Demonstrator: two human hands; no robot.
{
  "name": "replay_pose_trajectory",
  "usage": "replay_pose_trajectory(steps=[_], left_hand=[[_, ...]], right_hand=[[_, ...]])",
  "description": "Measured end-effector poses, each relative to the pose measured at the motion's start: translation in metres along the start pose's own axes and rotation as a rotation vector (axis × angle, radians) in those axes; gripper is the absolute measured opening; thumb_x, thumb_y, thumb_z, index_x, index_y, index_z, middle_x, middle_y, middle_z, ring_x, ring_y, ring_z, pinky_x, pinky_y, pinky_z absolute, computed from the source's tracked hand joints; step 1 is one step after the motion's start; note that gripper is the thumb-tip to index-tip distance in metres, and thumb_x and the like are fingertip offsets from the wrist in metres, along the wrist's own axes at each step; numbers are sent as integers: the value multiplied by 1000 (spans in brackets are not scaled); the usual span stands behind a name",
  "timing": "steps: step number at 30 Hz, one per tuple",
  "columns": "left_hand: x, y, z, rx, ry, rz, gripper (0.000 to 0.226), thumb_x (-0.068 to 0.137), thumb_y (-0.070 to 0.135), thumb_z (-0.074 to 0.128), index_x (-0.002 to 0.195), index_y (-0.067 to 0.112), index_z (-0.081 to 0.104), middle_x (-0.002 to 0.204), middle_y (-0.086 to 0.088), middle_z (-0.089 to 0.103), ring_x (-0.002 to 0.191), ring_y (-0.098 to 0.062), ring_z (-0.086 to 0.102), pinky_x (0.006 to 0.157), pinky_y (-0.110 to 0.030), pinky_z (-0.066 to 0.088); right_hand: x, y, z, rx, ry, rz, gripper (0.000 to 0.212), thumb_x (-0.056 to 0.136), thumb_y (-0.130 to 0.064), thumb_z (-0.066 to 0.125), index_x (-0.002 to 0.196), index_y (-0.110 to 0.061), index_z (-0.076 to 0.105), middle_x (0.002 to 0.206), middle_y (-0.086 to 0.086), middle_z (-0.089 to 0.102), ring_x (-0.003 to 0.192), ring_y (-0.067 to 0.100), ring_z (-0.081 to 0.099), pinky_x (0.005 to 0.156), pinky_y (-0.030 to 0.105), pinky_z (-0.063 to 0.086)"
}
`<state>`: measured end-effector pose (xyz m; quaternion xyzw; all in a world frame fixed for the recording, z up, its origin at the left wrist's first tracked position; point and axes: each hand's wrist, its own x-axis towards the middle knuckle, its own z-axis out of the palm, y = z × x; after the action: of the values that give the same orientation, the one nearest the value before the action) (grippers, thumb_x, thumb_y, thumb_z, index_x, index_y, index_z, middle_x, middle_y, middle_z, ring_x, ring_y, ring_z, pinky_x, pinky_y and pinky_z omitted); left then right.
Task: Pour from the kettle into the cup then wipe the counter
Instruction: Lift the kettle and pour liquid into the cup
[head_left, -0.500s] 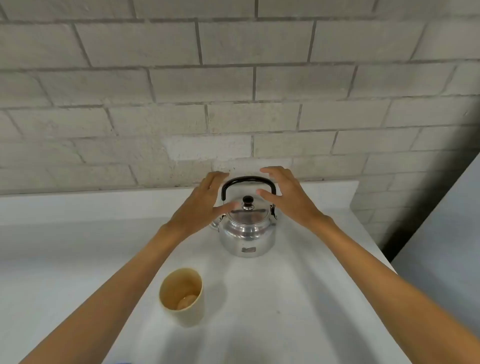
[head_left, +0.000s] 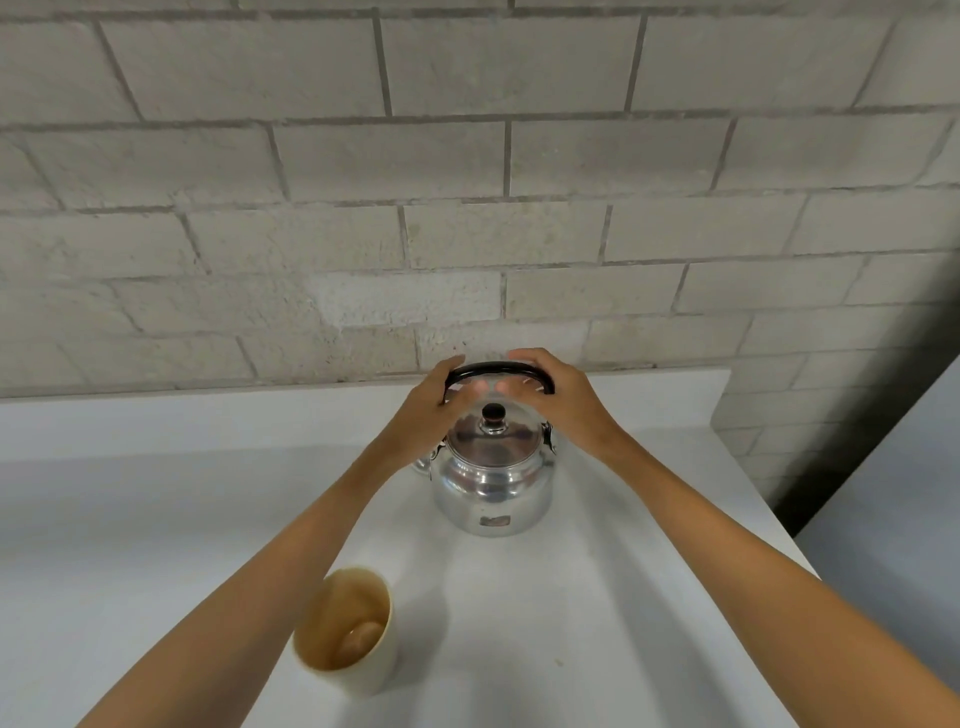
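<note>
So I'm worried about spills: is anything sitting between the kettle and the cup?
Nothing visible does. The counter between the kettle and the cup is bare; only the left forearm passes beside it.

A kettle (head_left: 492, 480) of bright polished metal, mirror-glossy, reflecting the surroundings. Its lid (head_left: 492, 441) is the same shiny metal, topped by a dark, smooth knob (head_left: 493, 414). The arched handle (head_left: 497, 371) looks like glossy black plastic. At 7 o'clock from the kettle, a cup (head_left: 345, 631) with a matt, cream-coloured, smooth surface; whether plastic or ceramic cannot be told. The desk (head_left: 156, 519) is white, smooth and faintly satin. Behind it, at 12 o'clock, a wall (head_left: 467, 182) of pale grey bricks, rough and matt, with recessed mortar lines.
</note>
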<state>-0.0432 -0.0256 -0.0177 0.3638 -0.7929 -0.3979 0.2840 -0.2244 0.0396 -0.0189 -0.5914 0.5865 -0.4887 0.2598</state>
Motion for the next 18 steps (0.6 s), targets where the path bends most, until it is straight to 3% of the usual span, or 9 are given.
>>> replay_pose_trajectory(steps=[3, 5, 10, 14, 18], left_hand=[[1, 2, 1, -86, 43, -10, 31, 93, 39, 45, 111, 16, 54, 95, -2, 63, 95, -21, 63, 91, -41, 51], [1, 4, -1, -85, 57, 0, 27, 94, 36, 44, 101, 12, 57, 84, -2, 63, 87, -21, 63, 91, -44, 51], [-4, 8, -5, -38, 50, 31, 29, 94, 33, 45, 103, 9, 57, 85, -5, 60, 90, -29, 63, 87, -41, 52], [-12, 14, -5, -55, 57, 53, 26, 94, 33, 45, 103, 11, 56, 82, 0, 59, 87, -25, 62, 74, -23, 49], [-20, 29, -7, -98, 71, 101, 25, 94, 31, 47, 103, 10, 57, 84, 0, 59, 83, -19, 62, 71, -15, 49]], right_hand=[[0, -1, 3, 20, 42, -25, 28, 84, -30, 69, 107, -15, 65, 94, -6, 68, 85, 2, 63, 76, 10, 47], [0, -3, 4, 24, 75, -35, 23, 86, -27, 67, 102, -11, 67, 91, -3, 69, 82, 5, 63, 75, 11, 47], [-6, -7, 5, 46, 95, -33, 13, 86, -22, 67, 95, -13, 68, 85, -5, 68, 78, 4, 62, 72, 10, 46], [-14, -16, 1, 54, 101, -45, 12, 86, -24, 67, 93, -15, 69, 85, -6, 69, 78, 3, 62, 72, 10, 46], [-24, -31, -7, 72, 119, -77, 11, 85, -25, 67, 93, -17, 69, 85, -8, 70, 80, 1, 63, 74, 10, 47]])
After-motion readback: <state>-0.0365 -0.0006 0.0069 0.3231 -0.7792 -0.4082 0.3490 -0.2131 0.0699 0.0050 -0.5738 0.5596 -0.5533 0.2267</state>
